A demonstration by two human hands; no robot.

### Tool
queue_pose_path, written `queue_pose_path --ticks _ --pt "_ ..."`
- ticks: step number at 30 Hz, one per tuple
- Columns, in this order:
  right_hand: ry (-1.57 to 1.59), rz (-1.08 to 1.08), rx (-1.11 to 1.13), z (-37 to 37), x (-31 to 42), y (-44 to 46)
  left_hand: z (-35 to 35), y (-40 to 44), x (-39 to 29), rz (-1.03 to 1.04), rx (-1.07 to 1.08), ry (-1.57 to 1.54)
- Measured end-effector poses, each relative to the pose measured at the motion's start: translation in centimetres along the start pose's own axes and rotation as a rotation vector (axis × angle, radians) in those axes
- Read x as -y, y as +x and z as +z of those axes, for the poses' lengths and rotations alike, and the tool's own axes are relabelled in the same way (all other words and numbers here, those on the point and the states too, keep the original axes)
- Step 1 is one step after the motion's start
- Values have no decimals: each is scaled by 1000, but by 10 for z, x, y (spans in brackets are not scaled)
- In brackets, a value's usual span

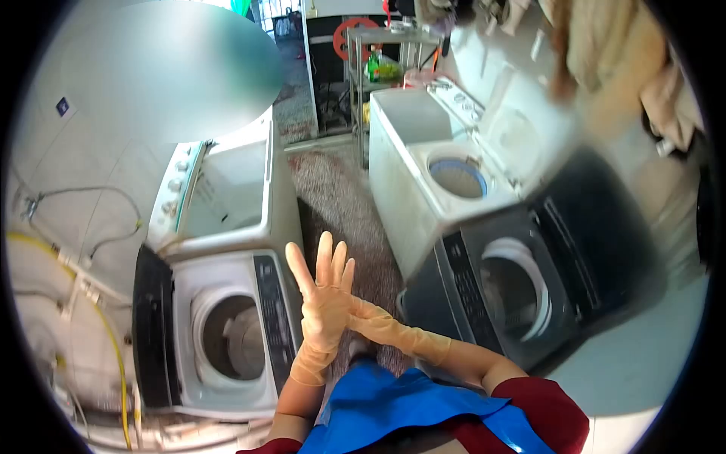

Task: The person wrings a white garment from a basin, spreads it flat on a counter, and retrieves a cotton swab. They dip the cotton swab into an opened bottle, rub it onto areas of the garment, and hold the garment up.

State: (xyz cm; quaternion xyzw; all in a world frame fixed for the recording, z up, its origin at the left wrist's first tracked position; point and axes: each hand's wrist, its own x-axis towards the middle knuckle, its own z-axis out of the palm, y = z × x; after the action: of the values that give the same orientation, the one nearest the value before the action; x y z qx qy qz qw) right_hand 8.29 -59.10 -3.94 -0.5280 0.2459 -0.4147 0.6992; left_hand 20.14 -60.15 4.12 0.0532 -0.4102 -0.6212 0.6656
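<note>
At lower left, the washer's (180, 356) lid (153, 333) leans back, leaving the drum (240, 340) reachable. Near centre, our left hand (327, 306) spreads released fingers (324, 261), likely keeping its glove (311, 365) taut; our gloved right hand (370, 319) touches it, fingertips hidden, so we cannot tell its grip.

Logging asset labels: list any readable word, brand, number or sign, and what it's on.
Nothing legible.
Left dark-lidded washer's panel: marks too small.
Right dark washer's panel: marks too small.
Wall sticker: blurred.
Green bottle: too small.
Gloves: no text visible.
</note>
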Motion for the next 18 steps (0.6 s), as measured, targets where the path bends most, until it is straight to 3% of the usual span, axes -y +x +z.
queue_pose_path --ticks 1,3,7,8,9,10,11,13,14,17,18 --pt "-25 -1 2 -21 9 26 -15 29 9 -18 -68 -60" --pt "-241 216 27 -59 23 78 -48 91 27 -33 -50 -144" --pt "-570 142 46 -125 30 177 -104 196 57 -78 -24 -278" --pt "-567 139 43 -139 19 200 -120 222 65 -126 -30 -253" --pt "-312 37 81 -150 8 223 -131 251 70 -172 -29 -226" --pt "-59 -62 122 -165 -5 247 -143 274 77 -215 -66 -54" --pt "-61 -72 125 -193 -22 281 -160 301 84 -212 -58 -49" --pt "-74 89 238 -247 -25 350 -190 359 93 -192 299 266" --pt "-81 78 240 -279 -26 378 -207 394 103 -150 371 397" --pt "-527 -55 -31 -322 77 482 -236 506 123 -3 344 513" --pt "-324 -156 28 -354 60 518 -252 534 119 -20 347 610"
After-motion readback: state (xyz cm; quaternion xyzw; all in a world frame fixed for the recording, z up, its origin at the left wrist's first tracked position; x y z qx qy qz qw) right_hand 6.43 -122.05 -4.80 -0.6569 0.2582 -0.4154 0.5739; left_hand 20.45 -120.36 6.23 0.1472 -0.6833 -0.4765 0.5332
